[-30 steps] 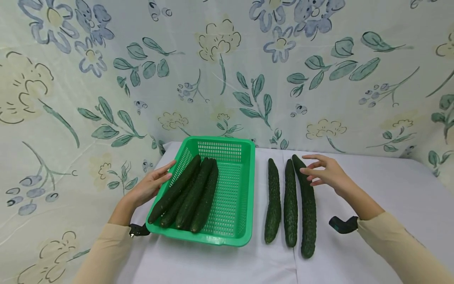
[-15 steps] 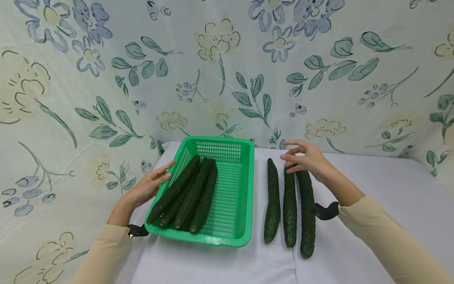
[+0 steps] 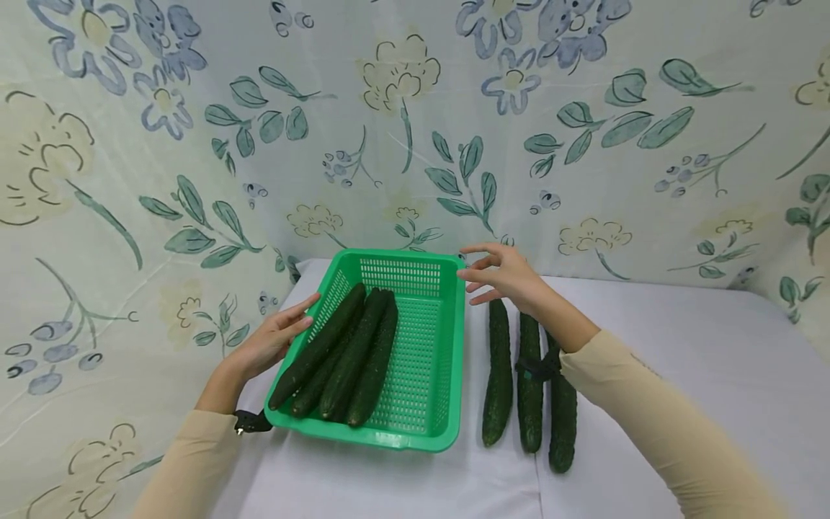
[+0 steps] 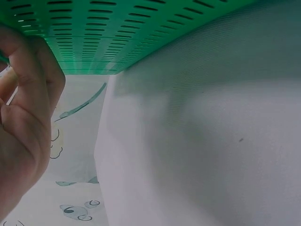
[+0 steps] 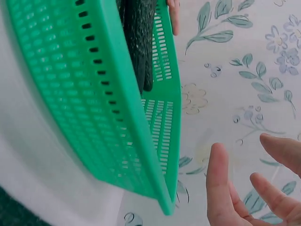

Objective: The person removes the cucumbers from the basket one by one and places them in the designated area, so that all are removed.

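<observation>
My left hand grips the left rim of a green plastic basket; in the left wrist view its fingers curl at the perforated wall. Several dark green cucumbers lie lengthwise along the basket's left side. My right hand hovers by the basket's far right corner, fingers spread, nothing in it. Below it, three more cucumbers lie side by side on the white cloth: a left one, a middle one and a right one. The right hand, forearm and wrist camera hide parts of them.
A white cloth covers the table. Behind and to the left hangs a floral curtain, meeting the table's back edge. A black wrist camera under the right forearm overlaps the cucumbers in the head view.
My right hand has moved left, from over the right cucumber, past the middle and left ones, to the basket's far right corner. Left hand, basket and cucumbers have stayed in place.
</observation>
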